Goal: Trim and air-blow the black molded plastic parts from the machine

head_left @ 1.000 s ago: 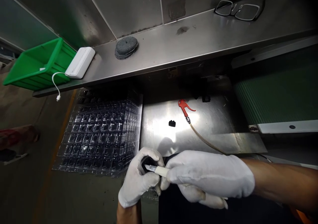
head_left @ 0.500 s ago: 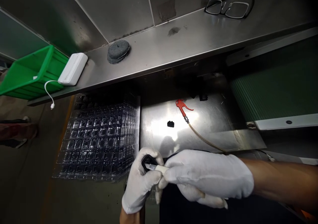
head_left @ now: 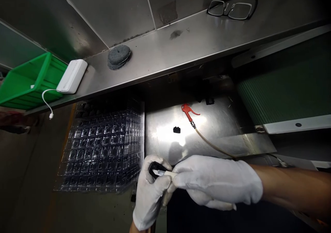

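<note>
Both hands wear white gloves and meet at the lower middle of the head view. My left hand (head_left: 152,195) is closed round a small black hollow part (head_left: 154,166), whose opening faces up. Between the fingertips of my right hand (head_left: 209,179) is a slim pale-handled blade tool (head_left: 169,173). Its light tip reaches into the opening of the black part. Whether the tip touches the inner wall, I cannot tell. Above the hands, a small black block-like piece (head_left: 177,130) lies on the metal bench (head_left: 160,121).
A red air blow gun (head_left: 188,111) with its hose lies on the bench. Stacked clear plastic trays (head_left: 98,150) stand at left. The metal shelf (head_left: 155,59) carries grey round pads (head_left: 119,56), a white cabled box (head_left: 72,76) and eyeglasses (head_left: 230,10). A green bin (head_left: 38,78) is at far left.
The view has shifted slightly. My left hand and the black part have tilted and moved a little right and down. The blade tip stays in the part's opening.
</note>
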A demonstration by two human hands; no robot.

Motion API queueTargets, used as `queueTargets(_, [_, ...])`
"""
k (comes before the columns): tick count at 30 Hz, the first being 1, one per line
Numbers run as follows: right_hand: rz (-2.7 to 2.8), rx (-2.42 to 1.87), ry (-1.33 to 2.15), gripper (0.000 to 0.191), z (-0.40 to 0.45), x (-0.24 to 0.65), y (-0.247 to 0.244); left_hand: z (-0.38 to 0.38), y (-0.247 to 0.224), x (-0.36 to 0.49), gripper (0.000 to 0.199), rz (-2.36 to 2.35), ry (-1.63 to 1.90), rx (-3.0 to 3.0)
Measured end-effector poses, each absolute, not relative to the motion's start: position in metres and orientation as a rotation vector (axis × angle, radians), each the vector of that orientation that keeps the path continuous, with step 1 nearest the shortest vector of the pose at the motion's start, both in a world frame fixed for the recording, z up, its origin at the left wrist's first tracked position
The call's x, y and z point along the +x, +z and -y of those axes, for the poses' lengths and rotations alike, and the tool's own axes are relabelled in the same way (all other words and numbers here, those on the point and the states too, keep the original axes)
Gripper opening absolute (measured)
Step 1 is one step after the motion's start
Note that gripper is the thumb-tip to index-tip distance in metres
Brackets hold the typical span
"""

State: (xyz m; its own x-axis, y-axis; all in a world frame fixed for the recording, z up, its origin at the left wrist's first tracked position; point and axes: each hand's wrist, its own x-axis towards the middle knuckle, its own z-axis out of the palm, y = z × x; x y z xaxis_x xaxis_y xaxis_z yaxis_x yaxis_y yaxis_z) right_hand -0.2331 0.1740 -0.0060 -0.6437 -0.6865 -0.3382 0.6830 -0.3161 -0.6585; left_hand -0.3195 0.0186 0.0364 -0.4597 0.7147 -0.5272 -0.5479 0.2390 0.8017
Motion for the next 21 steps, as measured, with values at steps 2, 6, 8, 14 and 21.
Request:
queueTargets(2, [-0.935, -0.039, -2.099, 0.071, -0.190, -0.214, 0.012, -0.019, 0.033, -0.318, 0.039, -1.351, 1.466, 0.188])
queueTargets(6, [-0.892, 0.023, -2.198, 0.062, -0.208, -0.199, 0.047, -0.018, 0.025, -0.320, 0.048, -1.290, 1.567, 0.251])
queueTargets(8, [-0.987, 0.194, -2.175, 0.058, -0.211, -0.197, 0.062, -0.017, 0.022, -0.322, 0.051, -1.282, 1.625, 0.280])
queueTargets(14, [-1.118, 0.231, -2.056, 0.062, -0.215, -0.190, 0.091, -0.013, 0.018, -0.321, 0.048, -1.061, 1.723, 0.262])
queueTargets(21, [-1.507, 0.560, -2.229, 0.046, -0.216, -0.179, 0.030, -0.010, 0.016, -0.321, 0.037, -1.036, 1.771, 0.128])
